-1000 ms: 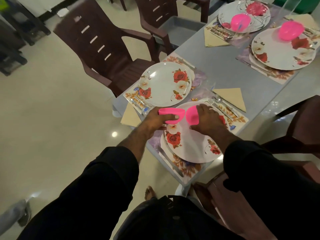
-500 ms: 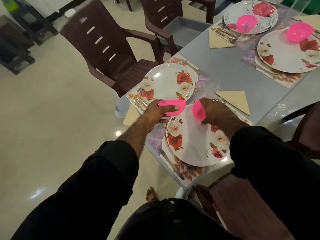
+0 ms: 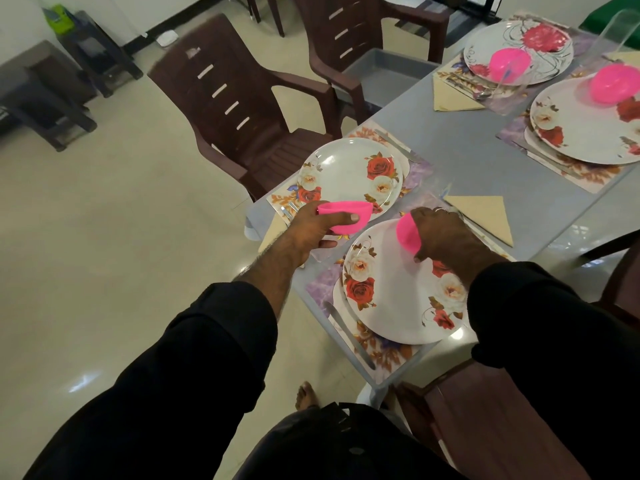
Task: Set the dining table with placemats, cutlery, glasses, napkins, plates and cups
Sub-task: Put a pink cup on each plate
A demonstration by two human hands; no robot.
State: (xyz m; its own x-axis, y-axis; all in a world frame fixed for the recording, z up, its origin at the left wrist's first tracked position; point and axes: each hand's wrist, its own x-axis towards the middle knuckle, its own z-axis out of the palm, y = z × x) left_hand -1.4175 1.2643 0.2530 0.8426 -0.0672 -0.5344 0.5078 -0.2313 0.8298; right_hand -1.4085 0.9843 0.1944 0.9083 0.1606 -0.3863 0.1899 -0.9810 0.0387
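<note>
My left hand [image 3: 308, 233] grips a pink cup [image 3: 346, 216] upright, held just above the near edge of the far rose plate [image 3: 343, 168]. My right hand [image 3: 440, 233] grips a second pink cup [image 3: 406, 233], tilted on its side over the top of the near rose plate [image 3: 398, 306]. Both plates lie on floral placemats [image 3: 381, 355]. A knife [image 3: 349, 334] lies left of the near plate. A folded beige napkin [image 3: 485, 216] lies to the right of my right hand.
Two more set places at the back right carry plates [image 3: 581, 133] with pink cups [image 3: 509, 64]. Brown plastic chairs [image 3: 235, 109] stand along the table's left side, another at my right. A grey tray [image 3: 381, 67] sits on one chair seat.
The two cups, held together over the near plate, have come apart. My left hand carried its cup left toward the far plate; my right hand tilted its cup.
</note>
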